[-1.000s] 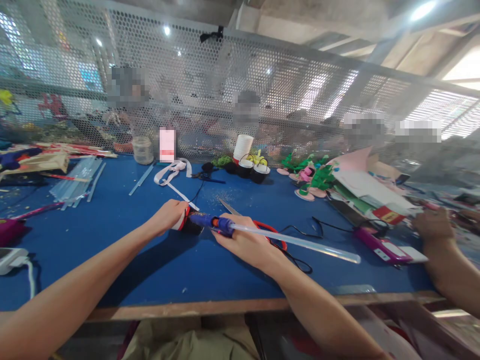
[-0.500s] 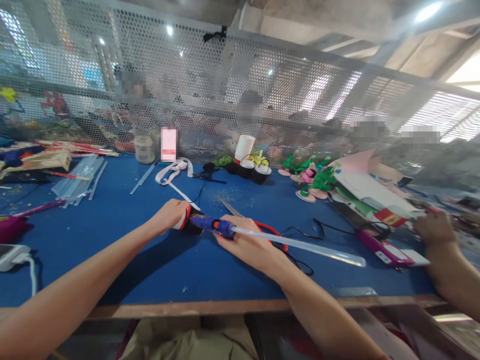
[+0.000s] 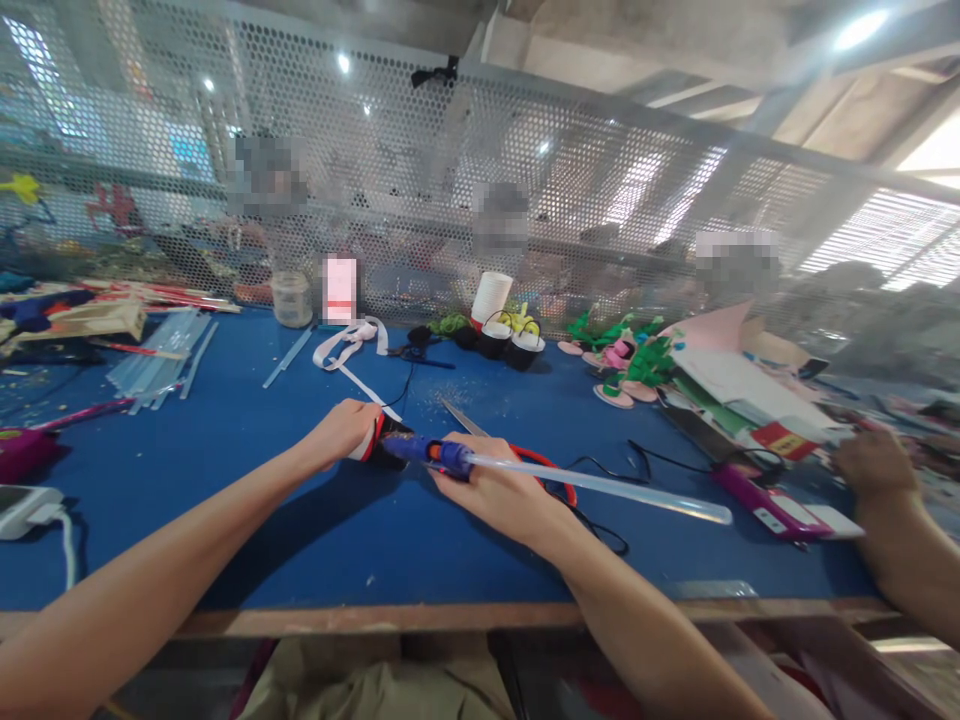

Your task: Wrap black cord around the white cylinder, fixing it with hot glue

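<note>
My left hand (image 3: 341,430) is closed around a small black, red and white piece (image 3: 379,443) resting on the blue table (image 3: 247,470). My right hand (image 3: 491,490) grips a blue glue gun (image 3: 431,452) whose nozzle points left into that piece. A long clear glue stick (image 3: 600,487) juts out of the gun's back toward the right. Red-handled scissors (image 3: 517,455) lie just behind my right hand, partly hidden by it.
A bundle of clear glue sticks (image 3: 154,365) lies at the left, a white ribbon (image 3: 349,345) and jar (image 3: 291,298) farther back. Small black pots (image 3: 510,345) and green-pink craft flowers (image 3: 626,365) sit by the mesh screen. Another person's hand (image 3: 874,460) works at the right, near a purple glue gun (image 3: 765,500).
Hardly anything has shifted; the glue gun's nozzle stays pressed to the piece and both hands hold their places. The other person's hand at the right has moved slightly.
</note>
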The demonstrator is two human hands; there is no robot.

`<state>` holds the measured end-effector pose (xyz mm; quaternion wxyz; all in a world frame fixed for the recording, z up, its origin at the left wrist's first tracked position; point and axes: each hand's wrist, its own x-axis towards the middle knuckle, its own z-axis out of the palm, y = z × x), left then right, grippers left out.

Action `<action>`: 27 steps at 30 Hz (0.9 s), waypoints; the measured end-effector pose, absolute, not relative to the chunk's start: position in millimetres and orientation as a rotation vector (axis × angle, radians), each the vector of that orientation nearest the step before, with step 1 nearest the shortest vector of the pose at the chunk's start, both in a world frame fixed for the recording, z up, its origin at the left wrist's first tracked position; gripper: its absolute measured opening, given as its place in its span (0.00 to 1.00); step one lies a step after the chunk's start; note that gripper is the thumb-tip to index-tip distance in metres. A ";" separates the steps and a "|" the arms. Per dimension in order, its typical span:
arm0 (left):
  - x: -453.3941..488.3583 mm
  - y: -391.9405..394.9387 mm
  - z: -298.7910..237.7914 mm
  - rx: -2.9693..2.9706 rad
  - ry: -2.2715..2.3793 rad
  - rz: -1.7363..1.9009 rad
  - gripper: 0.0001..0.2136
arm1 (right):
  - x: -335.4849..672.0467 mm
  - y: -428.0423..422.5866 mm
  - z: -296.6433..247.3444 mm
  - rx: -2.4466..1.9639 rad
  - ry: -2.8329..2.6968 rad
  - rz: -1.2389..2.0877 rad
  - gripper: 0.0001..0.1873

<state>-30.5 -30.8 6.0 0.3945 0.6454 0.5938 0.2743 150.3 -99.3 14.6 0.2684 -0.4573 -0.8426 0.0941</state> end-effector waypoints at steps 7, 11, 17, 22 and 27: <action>-32.3 -29.8 3.6 1.687 1.486 0.688 0.13 | 152.6 -97.3 11.7 -1.224 -2.205 0.289 0.09; -31.4 -31.2 5.9 1.726 1.485 0.662 0.14 | 153.7 -96.2 11.3 -1.201 -2.166 0.309 0.08; -31.3 -31.4 7.4 1.802 1.426 0.640 0.16 | 154.5 -94.2 13.9 -1.260 -2.124 0.367 0.07; -32.1 -30.9 5.4 1.824 1.399 0.625 0.16 | 155.1 -95.4 17.2 -1.293 -2.108 0.381 0.07; -32.4 -32.1 6.6 1.853 1.370 0.623 0.15 | 155.9 -95.6 20.0 -1.329 -2.095 0.420 0.06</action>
